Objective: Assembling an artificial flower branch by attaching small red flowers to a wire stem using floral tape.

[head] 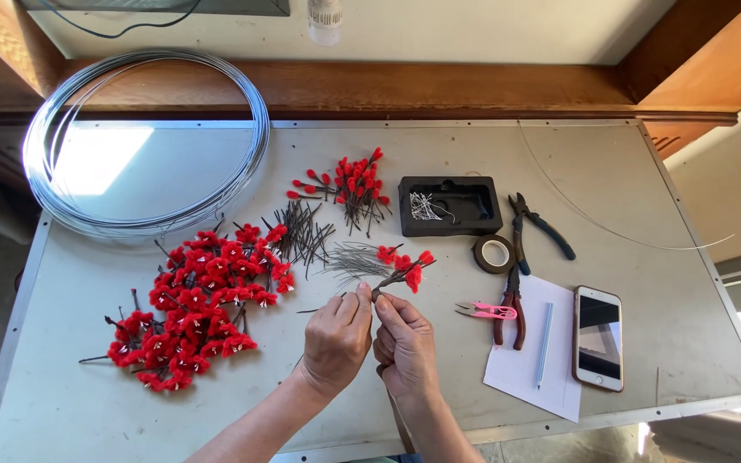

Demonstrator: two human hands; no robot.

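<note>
Red-flowered sprig point(405, 273) held at its stem base, just above mid-table: I see my left hand point(337, 336) and right hand point(405, 345) side by side, fingertips of both pinched on the stem. Left of them lies a heap of red blossoms point(195, 304); right, pink snips point(482, 310), red-handled pliers point(512, 309), a pen point(544, 343) on white paper point(529, 369), and a phone point(598, 337). Beyond: loose dark stems point(302, 233), a tape roll point(495, 254), black tray point(450, 206), red buds point(353, 184), and coiled wire point(143, 137).
</note>
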